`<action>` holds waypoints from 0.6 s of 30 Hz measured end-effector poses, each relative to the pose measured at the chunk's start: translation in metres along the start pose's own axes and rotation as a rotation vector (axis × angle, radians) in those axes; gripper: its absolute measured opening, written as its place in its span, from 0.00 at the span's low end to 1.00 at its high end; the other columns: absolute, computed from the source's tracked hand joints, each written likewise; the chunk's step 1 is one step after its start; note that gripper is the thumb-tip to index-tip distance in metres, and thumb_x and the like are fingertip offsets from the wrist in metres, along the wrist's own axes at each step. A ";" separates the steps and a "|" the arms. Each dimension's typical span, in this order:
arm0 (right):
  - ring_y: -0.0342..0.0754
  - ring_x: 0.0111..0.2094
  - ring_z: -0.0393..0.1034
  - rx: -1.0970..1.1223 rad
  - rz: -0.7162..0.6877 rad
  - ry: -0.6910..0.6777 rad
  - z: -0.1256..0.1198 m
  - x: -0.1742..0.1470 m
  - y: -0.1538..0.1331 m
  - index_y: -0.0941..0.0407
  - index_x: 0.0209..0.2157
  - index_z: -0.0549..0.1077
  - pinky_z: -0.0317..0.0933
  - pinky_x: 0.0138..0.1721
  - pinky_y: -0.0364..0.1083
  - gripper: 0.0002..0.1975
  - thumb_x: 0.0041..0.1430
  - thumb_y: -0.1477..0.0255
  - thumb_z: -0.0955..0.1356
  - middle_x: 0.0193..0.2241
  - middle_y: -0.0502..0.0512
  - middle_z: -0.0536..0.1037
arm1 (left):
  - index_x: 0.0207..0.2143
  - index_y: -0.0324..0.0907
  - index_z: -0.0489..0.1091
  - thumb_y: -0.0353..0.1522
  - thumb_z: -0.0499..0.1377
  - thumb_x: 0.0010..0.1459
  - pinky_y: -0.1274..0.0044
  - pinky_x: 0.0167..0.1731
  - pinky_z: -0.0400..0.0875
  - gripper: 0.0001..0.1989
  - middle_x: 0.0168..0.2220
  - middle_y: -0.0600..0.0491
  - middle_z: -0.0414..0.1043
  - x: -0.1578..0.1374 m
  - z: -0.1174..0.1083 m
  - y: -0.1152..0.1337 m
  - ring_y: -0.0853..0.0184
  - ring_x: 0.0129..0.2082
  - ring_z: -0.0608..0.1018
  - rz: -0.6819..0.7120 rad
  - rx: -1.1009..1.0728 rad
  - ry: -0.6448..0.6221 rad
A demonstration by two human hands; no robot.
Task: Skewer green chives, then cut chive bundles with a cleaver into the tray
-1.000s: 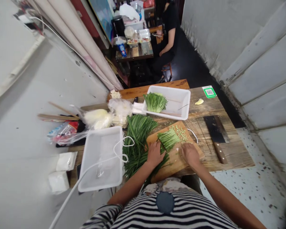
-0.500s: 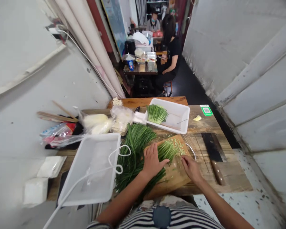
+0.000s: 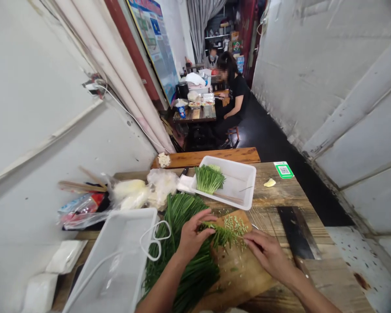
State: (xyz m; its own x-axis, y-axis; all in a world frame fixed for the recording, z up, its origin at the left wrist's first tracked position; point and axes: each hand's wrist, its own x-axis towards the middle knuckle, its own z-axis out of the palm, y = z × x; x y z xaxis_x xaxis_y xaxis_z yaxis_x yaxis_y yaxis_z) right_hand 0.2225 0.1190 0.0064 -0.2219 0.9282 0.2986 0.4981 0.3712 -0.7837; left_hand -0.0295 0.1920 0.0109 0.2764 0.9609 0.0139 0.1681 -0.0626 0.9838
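A short bunch of cut green chives (image 3: 224, 234) is raised a little over the wooden cutting board (image 3: 244, 269). My left hand (image 3: 195, 232) has its thumb and fingers around the left end of that bunch. At the other end, my right hand (image 3: 267, 250) pinches a thin skewer (image 3: 240, 237) whose tip meets the chives; how far it goes in is hidden. Small chopped chive bits (image 3: 236, 224) are scattered on the board's far part. Long uncut chives (image 3: 182, 213) lie in a big pile under and left of my left arm.
A white tray (image 3: 239, 178) holds more cut chives. Loose skewers (image 3: 263, 219) lie beside a cleaver (image 3: 295, 230) on the right. An empty-looking white bin (image 3: 124, 243) with a white cable (image 3: 156, 243) stands left. A person (image 3: 236, 95) sits beyond the table.
My left hand has gone from lying flat against the chives to gripping them, and the bunch is lifted and turned. My right hand stays at its right end. The view has tilted up.
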 end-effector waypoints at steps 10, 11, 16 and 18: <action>0.38 0.22 0.56 0.492 0.346 -0.486 0.003 0.056 0.006 0.58 0.47 0.73 0.51 0.23 0.38 0.19 0.59 0.60 0.67 0.23 0.46 0.66 | 0.45 0.39 0.72 0.33 0.66 0.44 0.79 0.31 0.69 0.22 0.28 0.54 0.78 0.028 0.018 -0.005 0.70 0.27 0.76 -0.250 -0.138 -0.033; 0.38 0.22 0.56 0.496 0.351 -0.469 0.001 0.059 0.006 0.58 0.42 0.74 0.51 0.23 0.38 0.18 0.59 0.59 0.67 0.23 0.46 0.66 | 0.45 0.39 0.72 0.33 0.66 0.44 0.79 0.30 0.68 0.22 0.27 0.55 0.77 0.033 0.021 -0.005 0.70 0.26 0.76 -0.253 -0.157 -0.044; 0.43 0.30 0.67 0.430 0.326 -0.600 -0.041 0.082 0.026 0.56 0.53 0.70 0.62 0.31 0.41 0.25 0.60 0.56 0.66 0.31 0.52 0.75 | 0.32 0.39 0.73 0.32 0.67 0.43 0.81 0.28 0.66 0.12 0.27 0.54 0.77 0.051 0.020 0.002 0.72 0.26 0.74 -0.203 -0.176 -0.005; 0.46 0.36 0.71 0.340 0.322 -0.547 -0.051 0.103 0.046 0.57 0.54 0.71 0.65 0.39 0.44 0.24 0.66 0.57 0.59 0.38 0.56 0.77 | 0.32 0.39 0.72 0.32 0.67 0.43 0.81 0.30 0.67 0.12 0.28 0.54 0.77 0.052 0.013 0.003 0.71 0.27 0.75 -0.189 -0.197 0.006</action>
State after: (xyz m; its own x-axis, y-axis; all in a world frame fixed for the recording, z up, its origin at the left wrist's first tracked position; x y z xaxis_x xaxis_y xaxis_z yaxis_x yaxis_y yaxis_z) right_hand 0.2652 0.2324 0.0291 -0.5406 0.8116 -0.2215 0.3404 -0.0298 -0.9398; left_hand -0.0026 0.2384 0.0122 0.2515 0.9523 -0.1730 0.0286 0.1714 0.9848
